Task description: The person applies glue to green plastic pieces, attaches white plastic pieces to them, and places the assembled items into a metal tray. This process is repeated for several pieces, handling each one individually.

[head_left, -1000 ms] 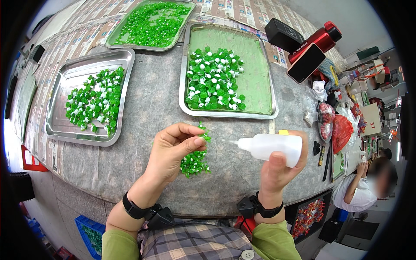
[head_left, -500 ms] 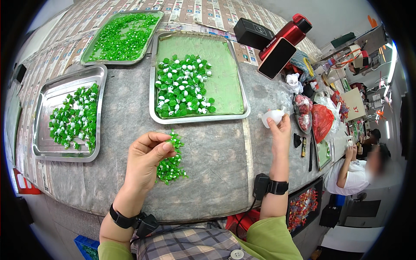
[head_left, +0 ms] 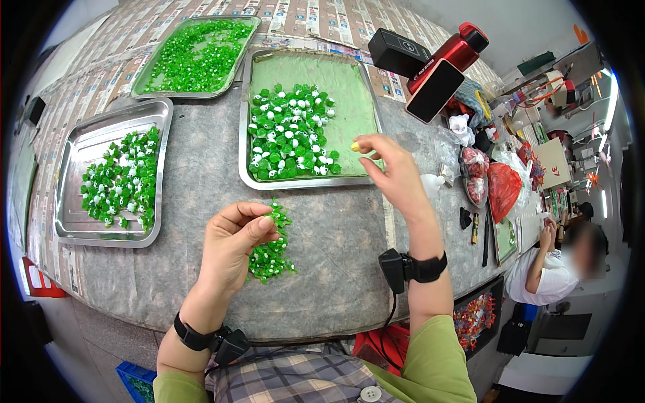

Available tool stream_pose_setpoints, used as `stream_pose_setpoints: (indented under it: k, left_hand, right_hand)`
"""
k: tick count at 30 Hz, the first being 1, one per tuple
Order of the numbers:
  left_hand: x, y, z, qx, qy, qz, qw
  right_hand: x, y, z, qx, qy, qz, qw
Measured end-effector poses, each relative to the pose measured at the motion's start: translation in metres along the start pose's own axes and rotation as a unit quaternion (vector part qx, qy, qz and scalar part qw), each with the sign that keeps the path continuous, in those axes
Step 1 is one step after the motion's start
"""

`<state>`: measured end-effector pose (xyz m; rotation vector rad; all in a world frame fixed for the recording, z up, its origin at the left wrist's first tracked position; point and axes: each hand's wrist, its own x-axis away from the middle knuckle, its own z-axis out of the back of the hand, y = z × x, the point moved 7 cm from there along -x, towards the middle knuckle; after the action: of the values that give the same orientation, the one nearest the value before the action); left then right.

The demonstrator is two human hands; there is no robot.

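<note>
My left hand is closed in a pinch above a heap of small green-and-white pieces; what its fingertips hold is too small to make out. Over the near right corner of the middle tray, my right hand has thumb and forefinger apart, with something yellow on a fingertip. Inside that tray, green faceted beads with white ball-like parts cover the left and middle of a pale green lining. A white squeeze bottle rests on the table just beyond my right hand, partly hidden by it.
More green-and-white pieces fill a left tray and a far tray. At the far right stand a phone, a red bottle and a black box. Red bags lie right, near another person.
My right hand has let go of the white squeeze bottle and moved left to the middle tray's corner. My left hand keeps its pinch in nearly the same place.
</note>
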<state>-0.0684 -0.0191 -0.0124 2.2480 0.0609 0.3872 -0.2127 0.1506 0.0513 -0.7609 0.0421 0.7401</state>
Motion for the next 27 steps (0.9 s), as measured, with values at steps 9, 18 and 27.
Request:
stream_pose_setpoints:
  k: [9,18,27]
  left_hand:
    - [-0.001,0.000,-0.003,-0.004,-0.011,0.008,1.000]
    - [0.002,0.001,-0.010,0.008,-0.038,0.000,0.999]
    - [0.003,-0.006,-0.010,0.029,-0.057,0.030,0.998]
  right_hand:
    - [-0.013,0.026,-0.031,0.037,-0.064,-0.063,0.995]
    - [0.040,-0.058,-0.058,-0.491,-0.152,-0.168,0.841]
    - [0.054,-0.057,-0.079,-0.597,-0.085,-0.218,0.768]
